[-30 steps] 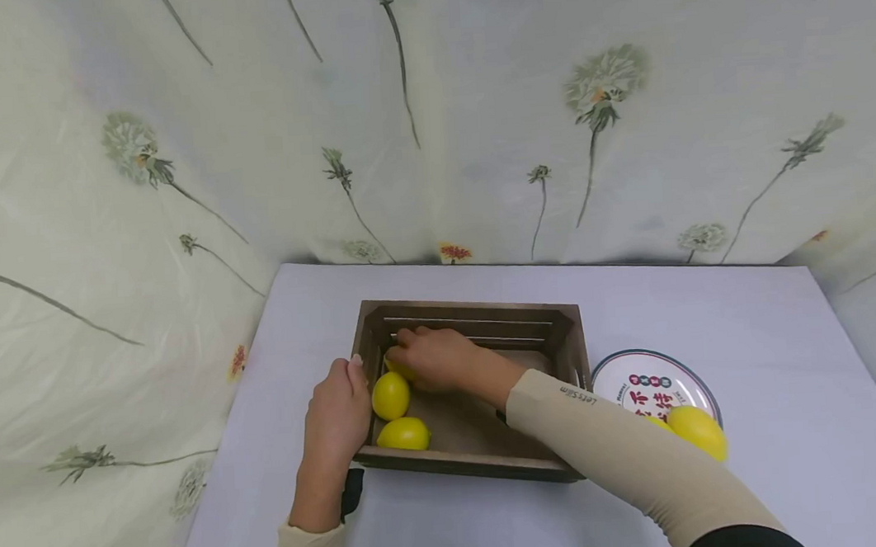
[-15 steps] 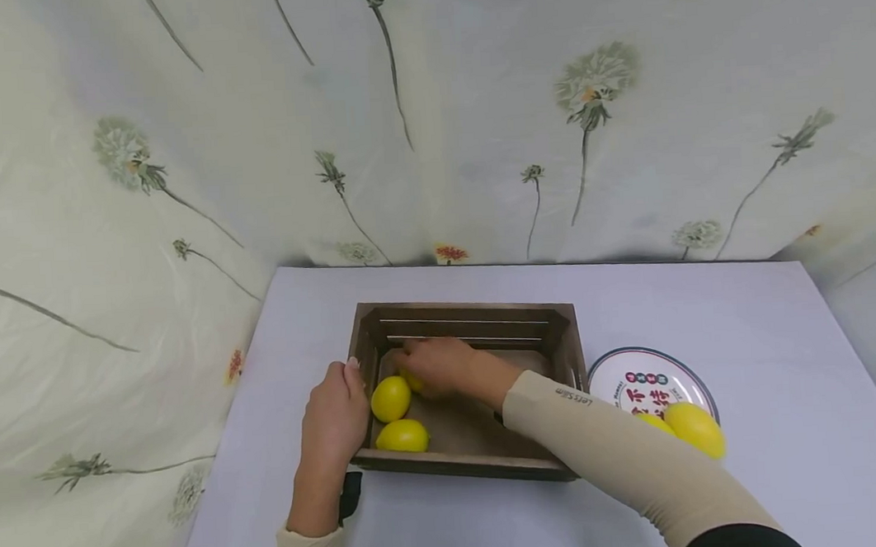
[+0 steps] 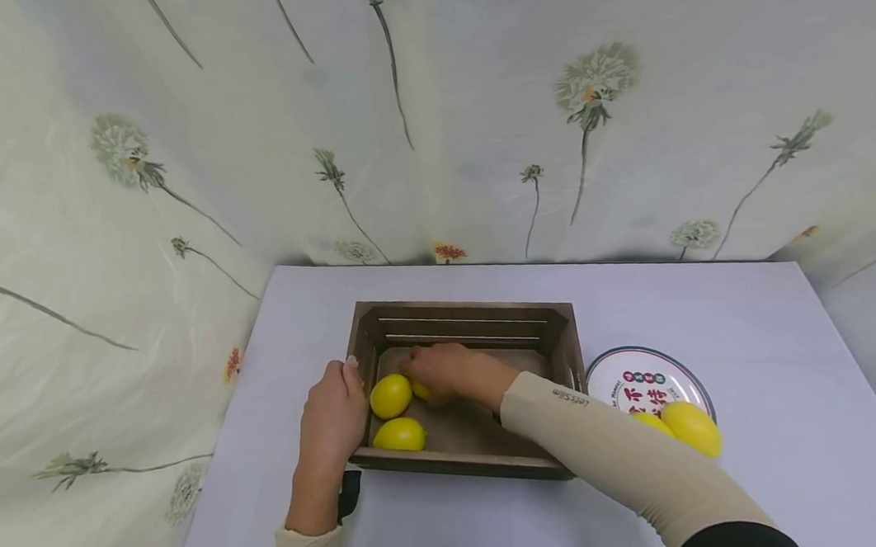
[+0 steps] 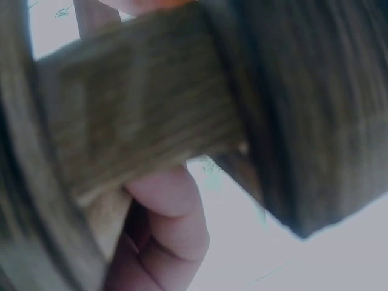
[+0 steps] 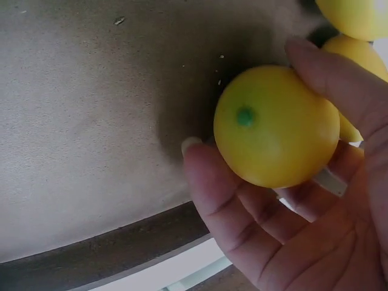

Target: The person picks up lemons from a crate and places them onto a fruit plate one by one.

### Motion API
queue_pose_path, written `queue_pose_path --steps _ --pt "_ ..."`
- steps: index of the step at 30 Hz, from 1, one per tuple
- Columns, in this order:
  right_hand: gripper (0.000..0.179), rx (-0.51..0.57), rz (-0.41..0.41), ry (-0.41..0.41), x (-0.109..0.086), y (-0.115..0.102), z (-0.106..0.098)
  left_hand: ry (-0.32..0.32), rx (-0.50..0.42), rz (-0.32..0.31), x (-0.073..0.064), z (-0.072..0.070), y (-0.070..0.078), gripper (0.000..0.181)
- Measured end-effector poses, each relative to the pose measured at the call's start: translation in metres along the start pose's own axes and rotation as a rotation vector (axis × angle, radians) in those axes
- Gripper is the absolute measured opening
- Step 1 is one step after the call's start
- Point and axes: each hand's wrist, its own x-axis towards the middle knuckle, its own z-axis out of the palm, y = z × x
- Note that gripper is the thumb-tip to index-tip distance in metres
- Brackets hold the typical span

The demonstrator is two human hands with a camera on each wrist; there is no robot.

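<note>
A brown slatted wooden crate (image 3: 463,464) stands on the table in the head view. My left hand (image 3: 331,415) grips its left end; in the left wrist view, fingers (image 4: 173,212) curl under a slat. Inside the crate, my right hand (image 3: 454,372) holds a yellow lemon (image 5: 276,127) with a green tip, thumb on one side and fingers on the other. Most of that lemon is hidden in the head view. Two more lemons, one farther back (image 3: 390,396) and one nearer the front (image 3: 399,434), lie along the crate's left side.
Right of the crate is a round white plate (image 3: 683,374) with red characters and a dark rim. Two lemons (image 3: 691,429) sit at its near edge, partly behind the right sleeve (image 3: 602,430). A flower-printed curtain (image 3: 467,123) hangs behind the white-covered table (image 3: 769,355).
My right hand has shifted the lemon it holds slightly right and nearer, away from the crate's back-left corner. My left hand keeps its grip on the crate.
</note>
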Motion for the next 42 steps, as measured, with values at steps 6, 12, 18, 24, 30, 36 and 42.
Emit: queue_pose_path --steps 6,12,18,24,30,36,42 --pt "0.055 0.042 0.030 -0.050 -0.003 0.000 -0.002 0.005 -0.005 -0.004 0.000 0.000 0.000 0.041" --pt "0.061 0.132 0.063 -0.095 -0.004 0.005 -0.004 0.006 0.001 0.007 0.001 0.001 0.001 0.041" --pt "0.063 0.229 0.071 -0.116 -0.007 0.009 -0.010 0.002 0.001 0.013 0.001 0.002 0.001 0.042" --pt "0.069 0.253 0.091 -0.118 -0.015 0.012 -0.020 -0.003 0.011 0.012 0.001 0.001 0.002 0.042" --pt "0.066 0.247 0.091 -0.099 -0.027 0.017 -0.029 -0.008 0.002 0.001 0.000 -0.001 0.002 0.041" --pt "0.060 0.225 0.045 -0.062 -0.050 0.019 -0.042 0.002 0.004 -0.007 0.001 0.000 0.000 0.040" --pt "0.060 0.232 0.025 0.004 -0.082 0.019 -0.057 0.007 0.000 -0.013 0.002 0.001 -0.003 0.041"
